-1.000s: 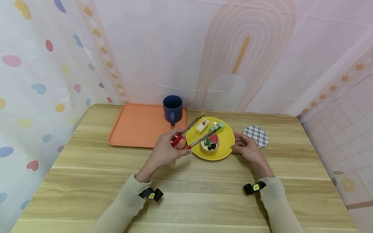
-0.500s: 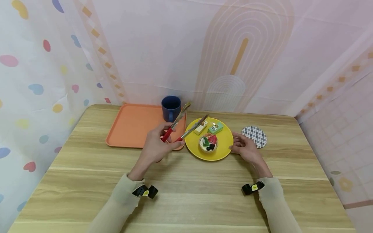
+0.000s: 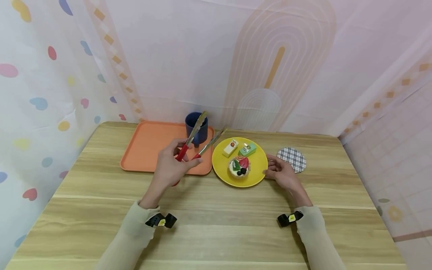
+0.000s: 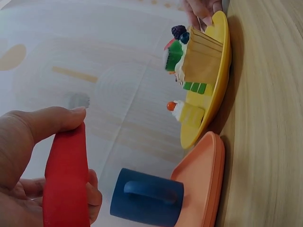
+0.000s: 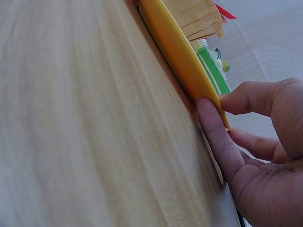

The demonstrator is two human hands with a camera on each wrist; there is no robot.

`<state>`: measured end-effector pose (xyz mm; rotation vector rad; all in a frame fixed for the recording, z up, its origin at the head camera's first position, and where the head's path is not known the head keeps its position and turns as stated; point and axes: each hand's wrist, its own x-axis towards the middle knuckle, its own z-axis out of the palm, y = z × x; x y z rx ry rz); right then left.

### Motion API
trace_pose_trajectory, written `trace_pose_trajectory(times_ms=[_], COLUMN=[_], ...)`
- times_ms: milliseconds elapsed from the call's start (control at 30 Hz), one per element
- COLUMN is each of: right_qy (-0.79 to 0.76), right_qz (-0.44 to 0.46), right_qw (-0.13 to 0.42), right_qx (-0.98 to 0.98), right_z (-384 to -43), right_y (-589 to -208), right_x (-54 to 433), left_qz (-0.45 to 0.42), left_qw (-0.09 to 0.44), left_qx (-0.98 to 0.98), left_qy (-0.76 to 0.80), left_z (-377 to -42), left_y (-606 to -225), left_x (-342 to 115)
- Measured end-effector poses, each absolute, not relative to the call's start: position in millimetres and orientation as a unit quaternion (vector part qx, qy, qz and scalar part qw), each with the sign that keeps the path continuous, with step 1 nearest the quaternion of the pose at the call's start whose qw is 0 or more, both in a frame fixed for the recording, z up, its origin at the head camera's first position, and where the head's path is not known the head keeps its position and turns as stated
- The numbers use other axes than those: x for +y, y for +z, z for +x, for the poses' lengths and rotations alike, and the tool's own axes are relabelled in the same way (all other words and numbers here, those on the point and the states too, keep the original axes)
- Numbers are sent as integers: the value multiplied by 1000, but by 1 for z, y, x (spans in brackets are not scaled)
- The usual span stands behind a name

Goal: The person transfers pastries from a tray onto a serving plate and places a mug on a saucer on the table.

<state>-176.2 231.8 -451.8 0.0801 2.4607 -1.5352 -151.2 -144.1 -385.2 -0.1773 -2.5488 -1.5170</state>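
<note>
My left hand (image 3: 168,164) holds red-handled metal tongs (image 3: 182,152), their arms spread apart, above the tray's right end. In the left wrist view, the thumb lies on a red tong handle (image 4: 68,177). My right hand (image 3: 283,173) pinches the right rim of a yellow plate (image 3: 221,170); the right wrist view shows the thumb over the plate's edge (image 5: 189,66) and a finger below. On this plate sit a fruit tart (image 3: 239,167), a small yellow cake (image 3: 230,148) and a small green cake (image 3: 247,150). Nothing is between the tong tips.
Left of the plate lies an orange tray (image 3: 145,148) bearing a dark blue mug (image 3: 202,135) at its back right corner. A round checked coaster (image 3: 293,160) lies to the right, behind my right hand. Patterned cloth (image 3: 189,56) hangs along the table's back edge.
My left hand has moved left with the tongs, from over the plate to over the tray and in front of the mug. My right hand stays at the plate's rim.
</note>
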Motion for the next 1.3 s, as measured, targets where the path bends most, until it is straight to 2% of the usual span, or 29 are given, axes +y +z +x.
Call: trace_pose_trajectory(times_ms=[600, 1300], right_qy=[-519, -526], right_qz=[20, 22], right_qw=[112, 109], right_qx=[847, 843], right_z=[-176, -176], right_y=[-453, -454], right_x=[232, 232], left_qz=[-3, 42], left_qw=[122, 120], left_qx=[-867, -879], left_qy=[-483, -460], left_z=[-147, -136], left_y=[-393, -398], left_x=[-175, -207])
